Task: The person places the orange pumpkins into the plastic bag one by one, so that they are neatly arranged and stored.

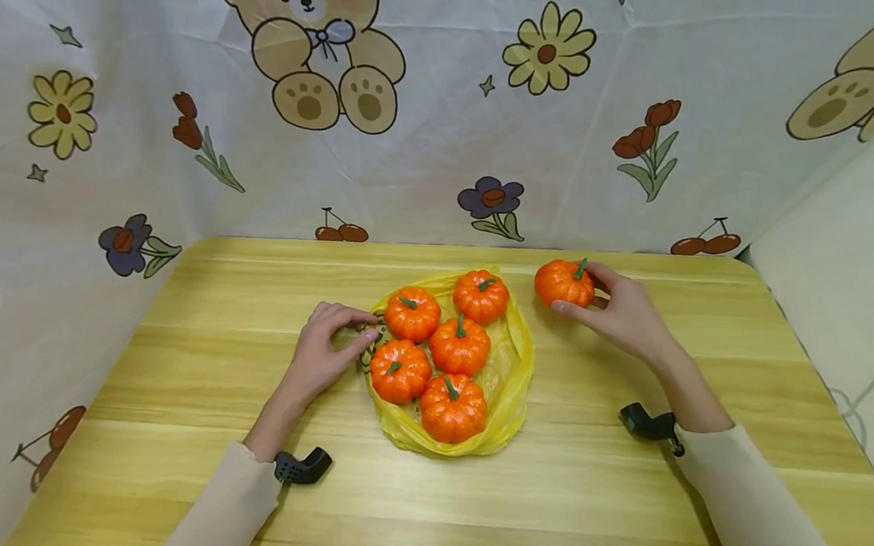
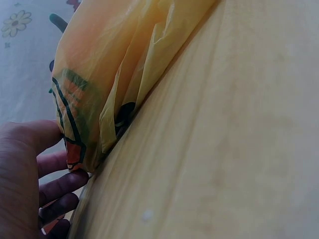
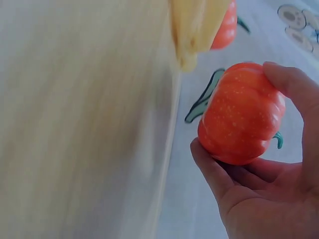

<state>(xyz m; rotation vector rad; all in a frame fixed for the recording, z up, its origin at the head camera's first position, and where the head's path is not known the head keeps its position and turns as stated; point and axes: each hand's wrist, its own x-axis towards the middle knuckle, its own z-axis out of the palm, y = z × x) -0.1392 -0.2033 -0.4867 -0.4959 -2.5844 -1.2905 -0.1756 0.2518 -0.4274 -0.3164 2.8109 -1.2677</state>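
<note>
A yellow plastic bag [image 1: 514, 377], its rim rolled down, lies on the table with several small orange pumpkins [image 1: 453, 409] with green stems inside. My left hand [image 1: 323, 347] is at the bag's left side, thumb and fingertips pinching the printed plastic [image 2: 75, 114]. To the right of the bag, my right hand [image 1: 623, 307] holds another small pumpkin [image 1: 560, 284] between thumb and fingers. The right wrist view shows this pumpkin [image 3: 241, 114] on its side, its green stem pointing toward the palm.
The light wooden table [image 1: 571, 499] has its back edge against a white cloth [image 1: 429, 148] printed with bears and flowers. A pale wall panel [image 1: 843, 281] borders the right side. Each wrist wears a black camera [image 1: 302, 467].
</note>
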